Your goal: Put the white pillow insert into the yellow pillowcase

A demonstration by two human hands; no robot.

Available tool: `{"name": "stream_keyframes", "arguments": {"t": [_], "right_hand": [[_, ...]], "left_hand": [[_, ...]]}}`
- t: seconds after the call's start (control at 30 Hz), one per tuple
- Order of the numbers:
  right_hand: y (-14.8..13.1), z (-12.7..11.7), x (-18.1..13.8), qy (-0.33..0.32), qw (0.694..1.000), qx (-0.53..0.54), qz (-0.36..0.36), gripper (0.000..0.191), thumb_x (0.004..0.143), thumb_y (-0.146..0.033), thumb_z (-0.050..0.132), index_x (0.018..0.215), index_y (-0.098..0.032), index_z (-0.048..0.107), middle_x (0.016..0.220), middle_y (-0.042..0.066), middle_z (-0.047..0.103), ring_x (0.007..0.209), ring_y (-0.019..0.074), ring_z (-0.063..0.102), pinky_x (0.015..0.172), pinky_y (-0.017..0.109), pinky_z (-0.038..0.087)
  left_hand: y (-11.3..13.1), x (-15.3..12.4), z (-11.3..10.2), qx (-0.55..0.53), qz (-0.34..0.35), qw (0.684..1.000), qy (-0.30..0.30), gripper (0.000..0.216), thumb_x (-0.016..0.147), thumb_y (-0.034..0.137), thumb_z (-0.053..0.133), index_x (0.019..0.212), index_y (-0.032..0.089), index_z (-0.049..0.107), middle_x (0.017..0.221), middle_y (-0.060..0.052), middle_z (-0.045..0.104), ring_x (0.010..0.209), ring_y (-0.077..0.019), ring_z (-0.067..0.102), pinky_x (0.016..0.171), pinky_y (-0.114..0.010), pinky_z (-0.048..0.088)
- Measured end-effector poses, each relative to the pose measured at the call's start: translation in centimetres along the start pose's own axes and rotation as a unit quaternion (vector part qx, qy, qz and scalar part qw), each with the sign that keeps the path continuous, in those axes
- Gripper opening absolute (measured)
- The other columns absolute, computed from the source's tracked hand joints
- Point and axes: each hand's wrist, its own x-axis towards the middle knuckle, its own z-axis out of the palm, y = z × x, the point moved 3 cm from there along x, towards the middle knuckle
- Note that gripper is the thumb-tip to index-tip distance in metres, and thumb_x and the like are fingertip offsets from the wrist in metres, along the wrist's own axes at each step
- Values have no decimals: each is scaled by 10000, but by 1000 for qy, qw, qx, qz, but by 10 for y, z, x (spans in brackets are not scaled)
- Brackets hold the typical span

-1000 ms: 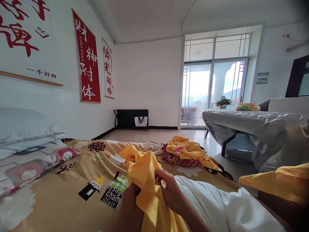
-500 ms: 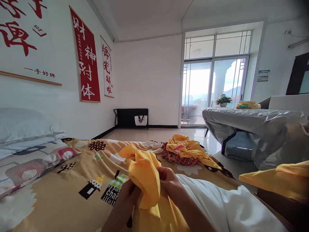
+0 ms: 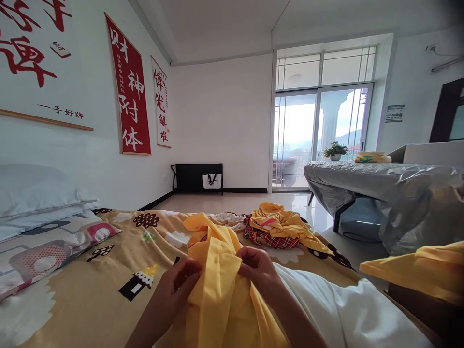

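Observation:
A yellow garment [image 3: 219,285] lies bunched over the patterned tan bedspread [image 3: 90,285] in front of me. My left hand [image 3: 174,287] pinches its left edge and my right hand [image 3: 255,266] grips its right edge, so the cloth is stretched between them. Beyond it, near the bed's far end, sits a heap of clothes [image 3: 282,227], yellow fabric on top of red checked fabric. White cloth [image 3: 337,309] covers the bed's lower right beside my right arm.
Pillows [image 3: 39,193] lie at the left against the wall with hanging scrolls. A table under grey plastic sheeting [image 3: 380,188] stands to the right. Another yellow cloth [image 3: 416,270] rests at the right edge. Glass balcony doors [image 3: 319,135] are at the back.
Both hands have shifted along the yellow garment and moved apart, spreading the fabric wider. The left hand now sits higher and further left.

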Motion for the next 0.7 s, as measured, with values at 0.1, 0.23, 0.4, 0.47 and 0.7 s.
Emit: {"name": "stream_keyframes", "arguments": {"t": [0.1,0.23,0.4,0.47,0.7], "right_hand": [[0,17,-9,-23,998,-63,-9,340,576,-377,831,702,-142,618,626,-18,556,570,77,460,533,193,344],[-15,37,-24,-102,962,-219,-127,132,804,-287,642,794,-170,703,735,25,642,684,115,547,643,227,407],[-14,36,-27,-214,948,-180,-152,193,886,-258,555,948,-193,725,879,58,691,751,127,608,690,238,453],[-10,28,-20,-176,964,-144,-140,203,892,-299,556,924,-179,717,837,58,688,730,131,605,674,239,462],[-40,55,15,-165,906,-328,-210,357,926,-277,468,1264,-236,575,1202,65,607,1139,187,504,999,344,360]], "left_hand": [[11,-5,13,-52,-45,995,-72,348,751,474,581,843,146,650,813,-52,626,812,-207,539,709,-255,446],[8,-11,16,-79,-65,992,-80,343,717,453,655,828,129,666,753,-42,613,775,-198,542,665,-240,444],[-1,-15,7,-181,-86,976,-84,383,696,472,713,864,130,670,768,-36,617,778,-190,576,685,-233,459],[1,-17,5,-216,-93,969,-74,420,682,495,725,885,130,681,761,-42,627,764,-196,592,691,-248,473],[20,-28,2,-270,-91,958,-31,448,620,466,785,887,116,703,747,-59,656,686,-173,603,645,-239,478]]}}
